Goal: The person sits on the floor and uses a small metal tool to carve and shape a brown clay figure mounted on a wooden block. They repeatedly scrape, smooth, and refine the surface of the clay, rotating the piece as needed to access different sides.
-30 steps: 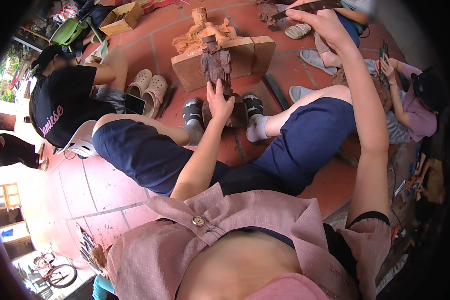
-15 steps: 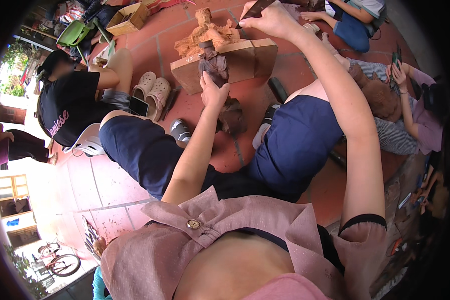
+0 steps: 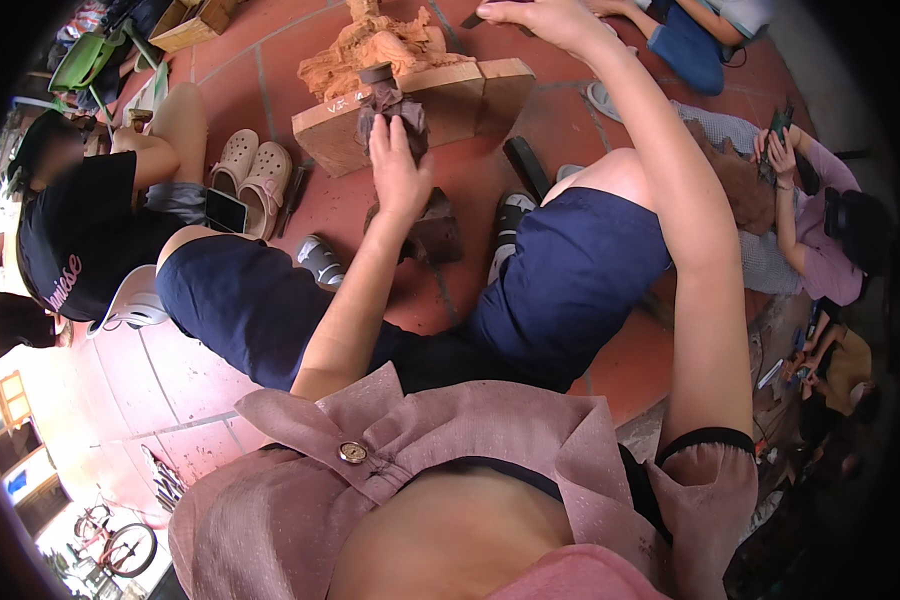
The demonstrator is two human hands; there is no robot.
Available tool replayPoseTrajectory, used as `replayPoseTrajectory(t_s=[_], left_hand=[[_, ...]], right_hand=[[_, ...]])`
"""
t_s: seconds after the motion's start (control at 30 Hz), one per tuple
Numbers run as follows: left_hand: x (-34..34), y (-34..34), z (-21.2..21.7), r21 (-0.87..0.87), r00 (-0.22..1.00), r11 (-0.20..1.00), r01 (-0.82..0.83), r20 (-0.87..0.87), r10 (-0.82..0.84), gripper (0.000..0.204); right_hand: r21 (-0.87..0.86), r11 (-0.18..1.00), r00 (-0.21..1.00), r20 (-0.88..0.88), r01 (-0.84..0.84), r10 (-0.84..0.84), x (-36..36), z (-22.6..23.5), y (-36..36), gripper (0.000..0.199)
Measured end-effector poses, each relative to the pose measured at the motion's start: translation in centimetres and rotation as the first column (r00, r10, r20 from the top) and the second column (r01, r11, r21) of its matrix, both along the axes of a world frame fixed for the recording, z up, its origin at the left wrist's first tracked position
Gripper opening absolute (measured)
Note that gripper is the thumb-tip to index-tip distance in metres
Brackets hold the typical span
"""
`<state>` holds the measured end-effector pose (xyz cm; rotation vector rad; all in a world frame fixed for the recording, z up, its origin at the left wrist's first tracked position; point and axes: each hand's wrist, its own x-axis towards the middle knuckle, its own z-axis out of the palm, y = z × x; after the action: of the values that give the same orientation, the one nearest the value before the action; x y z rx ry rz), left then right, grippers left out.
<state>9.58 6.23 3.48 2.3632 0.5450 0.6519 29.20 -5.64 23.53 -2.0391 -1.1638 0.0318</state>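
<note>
A dark brown carved wooden figure [image 3: 407, 108] with a cylinder-shaped top stands upright between my knees. My left hand [image 3: 402, 172] lies against its near side, fingers stretched out and a little apart, the thumb off to the right. Beneath the wrist shows a dark wooden block [image 3: 436, 232], partly hidden by my forearm. My right hand [image 3: 555, 22] is raised at the top edge, closed on a dark brown flat piece [image 3: 484, 17]; most of that piece is hidden or cut off, so its kind is unclear.
Behind the figure, an orange-brown carving [image 3: 370, 55] rests by a thick wooden board [image 3: 340, 140]. Pale clogs [image 3: 262, 180], a phone [image 3: 225, 212] and a dark bar [image 3: 526, 168] lie nearby. People sit at left [image 3: 80, 210] and right [image 3: 815, 200], one holding a reddish-brown carving [image 3: 738, 185].
My left hand has loosened from its grip, its fingers now straightened against the dark figure. My right hand and its flat piece have risen toward the top edge. The whole view has shifted slightly.
</note>
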Motion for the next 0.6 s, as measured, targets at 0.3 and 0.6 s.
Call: replayPoseTrajectory(t_s=[0.3,0.6], left_hand=[[-6.1,-5.2,-0.3,-0.773,0.800,0.511,0.376,-0.009,-0.601,0.030],[-4.1,-2.0,-3.0,-0.763,0.984,0.634,0.123,0.009,-0.180,0.032]], right_hand=[[0.500,0.822,0.658,-0.720,0.273,0.220,6.2,3.9,-5.5,0.010],[0.042,0.989,0.965,-0.218,-0.141,0.147,-4.7,0.5,1.2,0.016]])
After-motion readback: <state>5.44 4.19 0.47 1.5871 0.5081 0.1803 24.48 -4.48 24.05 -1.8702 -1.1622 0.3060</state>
